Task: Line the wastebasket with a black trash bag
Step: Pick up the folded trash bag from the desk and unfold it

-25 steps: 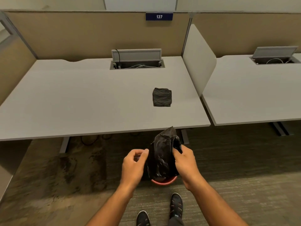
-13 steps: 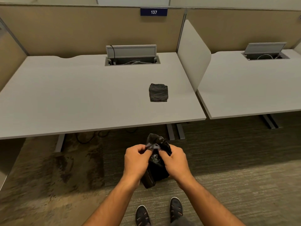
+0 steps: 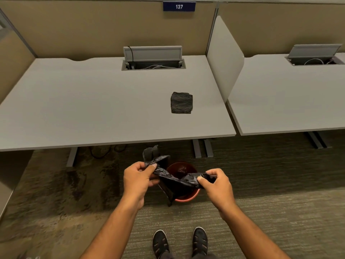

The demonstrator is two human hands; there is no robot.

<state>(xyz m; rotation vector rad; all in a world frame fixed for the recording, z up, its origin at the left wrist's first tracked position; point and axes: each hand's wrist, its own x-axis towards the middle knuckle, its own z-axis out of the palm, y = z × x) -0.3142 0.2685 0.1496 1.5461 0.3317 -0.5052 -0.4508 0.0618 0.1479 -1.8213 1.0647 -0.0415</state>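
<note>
Black trash bag point(image 3: 175, 179) stretched between both hands, above a reddish-brown wastebasket point(image 3: 186, 196) on the carpet point(image 3: 270, 212). Left hand point(image 3: 138, 179) pinching one end of the plastic between thumb and fingers, a crumpled flap poking up just beyond the knuckles. Right hand point(image 3: 217, 184) pinching the other end, thumb and forefinger closed on a bunched edge. Between the two grips, a taut dark band crossing over the mouth of the wastebasket; a loose fold hanging down beside its left wall, reaching toward the floor. Bag not yet opened out or seated over the rim. Wastebasket standing upright, just ahead of a pair of dark shoes point(image 3: 180, 242), near the front edge of the pale worktop point(image 3: 84, 109). On that worktop, toward its right side, a folded dark square point(image 3: 181, 102), apparently another bag, lying flat and well apart from the hands. Open cable hatch point(image 3: 153, 60) at the back, blue plate marked 137 point(image 3: 179, 6) on the partition above.
</note>
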